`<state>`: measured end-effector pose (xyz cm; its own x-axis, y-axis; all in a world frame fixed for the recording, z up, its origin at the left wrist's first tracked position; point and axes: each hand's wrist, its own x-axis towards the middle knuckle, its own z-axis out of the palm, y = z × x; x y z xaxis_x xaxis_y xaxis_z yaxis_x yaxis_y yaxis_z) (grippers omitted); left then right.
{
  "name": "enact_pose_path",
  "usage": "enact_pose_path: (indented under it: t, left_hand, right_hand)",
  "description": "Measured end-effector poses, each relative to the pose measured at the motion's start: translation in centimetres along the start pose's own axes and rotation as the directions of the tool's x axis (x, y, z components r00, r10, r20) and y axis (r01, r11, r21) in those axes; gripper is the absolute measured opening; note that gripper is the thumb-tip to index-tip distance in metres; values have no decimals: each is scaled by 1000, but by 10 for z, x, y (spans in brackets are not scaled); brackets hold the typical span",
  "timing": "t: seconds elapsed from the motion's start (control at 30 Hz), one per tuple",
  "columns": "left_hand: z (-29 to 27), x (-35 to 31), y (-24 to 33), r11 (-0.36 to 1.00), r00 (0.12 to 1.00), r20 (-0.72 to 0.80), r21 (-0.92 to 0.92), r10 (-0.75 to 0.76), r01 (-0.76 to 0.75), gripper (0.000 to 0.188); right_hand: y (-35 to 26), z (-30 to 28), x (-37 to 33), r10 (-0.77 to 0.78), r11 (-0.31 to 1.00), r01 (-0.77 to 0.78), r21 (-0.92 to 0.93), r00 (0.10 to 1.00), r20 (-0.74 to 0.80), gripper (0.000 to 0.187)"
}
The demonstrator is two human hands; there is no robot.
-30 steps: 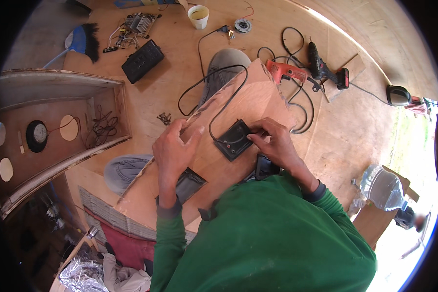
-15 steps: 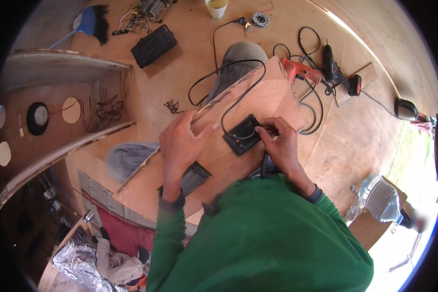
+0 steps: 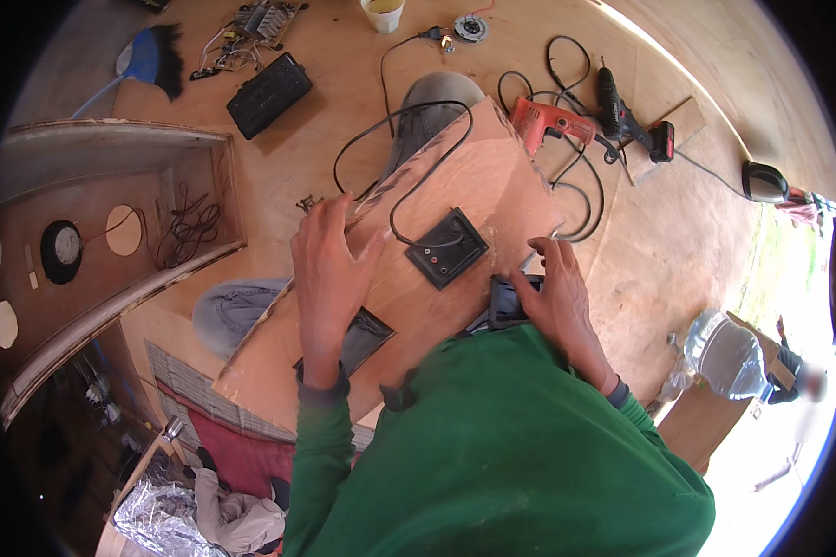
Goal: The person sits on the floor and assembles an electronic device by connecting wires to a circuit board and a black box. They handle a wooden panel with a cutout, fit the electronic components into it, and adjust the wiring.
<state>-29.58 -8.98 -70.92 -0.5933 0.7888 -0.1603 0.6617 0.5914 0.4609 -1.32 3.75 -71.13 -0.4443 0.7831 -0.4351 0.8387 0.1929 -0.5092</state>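
Note:
A wooden panel lies slantwise across my lap. Set in it is a black square terminal plate with small round sockets and a black cable looping out of it. My left hand rests at the panel's far left edge, thumb spread from the fingers, beside a dark rectangular opening. To the right of the plate, my right hand is curled with thumb and fingers about a thin pale thing, too small to name. Below that hand is a second dark opening.
A red corded drill and a black cordless drill lie beyond the panel. A black case, a circuit board and a cup are farther off. An open wooden box stands left, a large clear bottle right.
My right hand has left the terminal plate and moved right and toward me, beside the panel's second opening. My left hand stays at the panel's edge. The whole view has shifted slightly.

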Motion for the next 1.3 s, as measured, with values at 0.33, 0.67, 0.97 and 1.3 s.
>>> enact_pose_path:
  t: [0.33,0.67,0.97,1.3]
  left_hand:
    - [23,-31,17,983,983,-11,25,182,-182,87]
    - [13,-35,-10,984,977,-173,-101,128,-147,63]
    - [15,-57,-33,989,899,-428,-60,95,-133,37]
    - [33,-92,3,950,927,-303,-144,224,-276,55]
  right_hand:
    - [2,22,-35,126,992,-117,-52,967,219,114]
    - [-35,-76,39,-132,970,139,197,990,-47,94]
    - [-193,31,278,-678,724,660,-202,734,-30,116]
    - [-186,169,392,-520,510,696,-505,717,464,115]
